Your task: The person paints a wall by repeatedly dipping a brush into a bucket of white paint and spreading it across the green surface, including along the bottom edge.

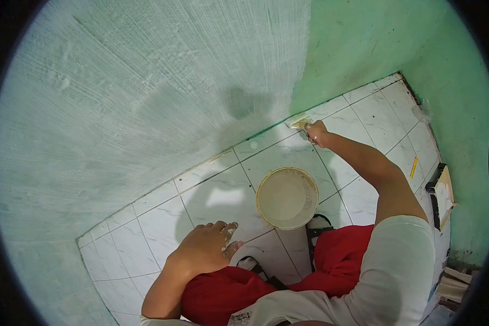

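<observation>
My right hand [317, 134] is closed around the handle of a paintbrush [300, 122]. The brush's pale head is down at the foot of the wall, where the wall meets the tiled floor. My left hand [209, 245] holds nothing and hangs over my knee, fingers apart, with white smears on the fingers and thumb. Between my arms a round bucket [261, 182] of whitish liquid stands on the floor, close to my feet. The wall [163, 70] is streaked white on its left part and plain green [358, 49] further right.
White tiles [212, 190] with dark joints cover the floor. At the right lie a yellow strip [413, 167], a black-edged board [442, 195] and a crumpled clear plastic piece [421, 113]. Wooden pieces [454, 283] are stacked in the lower right corner.
</observation>
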The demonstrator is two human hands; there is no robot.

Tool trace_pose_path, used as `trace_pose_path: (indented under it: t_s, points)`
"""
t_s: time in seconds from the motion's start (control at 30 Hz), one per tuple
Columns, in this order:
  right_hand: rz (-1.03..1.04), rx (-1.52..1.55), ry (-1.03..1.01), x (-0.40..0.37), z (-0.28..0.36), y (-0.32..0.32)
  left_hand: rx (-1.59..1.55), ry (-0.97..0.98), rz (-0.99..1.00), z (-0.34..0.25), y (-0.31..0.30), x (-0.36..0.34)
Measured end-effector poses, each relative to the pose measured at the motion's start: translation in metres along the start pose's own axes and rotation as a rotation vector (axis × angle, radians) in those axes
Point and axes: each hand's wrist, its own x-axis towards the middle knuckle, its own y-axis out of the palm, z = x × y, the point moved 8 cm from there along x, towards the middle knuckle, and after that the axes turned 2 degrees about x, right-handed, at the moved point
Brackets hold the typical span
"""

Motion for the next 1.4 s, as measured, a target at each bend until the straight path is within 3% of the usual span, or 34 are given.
trace_pose_path:
  t_s: [0.2, 0.27, 0.4, 0.6, 0.77, 1.07, 1.4]
  points:
    - [-0.019, -0.015, -0.044, 0.002, 0.011, 0.001, 0.0, 0.029, -0.024, -0.001, 0.001, -0.002]
    - [-0.02, -0.016, -0.197, 0.0, 0.023, -0.005, 0.004, 0.011, -0.005, -0.004, 0.0, -0.003]
    - [-0.013, 0.092, -0.209, -0.046, 0.029, -0.038, 0.019, 0.011, -0.027, -0.007, 0.0, -0.003]
    - [-0.035, 0.087, -0.125, -0.038, 0.005, -0.073, 0.025, 0.027, -0.042, -0.01, 0.0, -0.003]
    - [-0.011, -0.063, -0.041, -0.021, -0.005, -0.051, 0.026, -0.004, -0.033, -0.015, -0.005, -0.005]
    - [0.061, -0.023, -0.049, 0.004, -0.011, 0.001, 0.024, -0.013, -0.049, -0.019, -0.007, -0.005]
    - [0.051, 0.037, -0.019, 0.005, -0.005, 0.011, -0.002, -0.018, -0.062, -0.012, -0.004, -0.006]
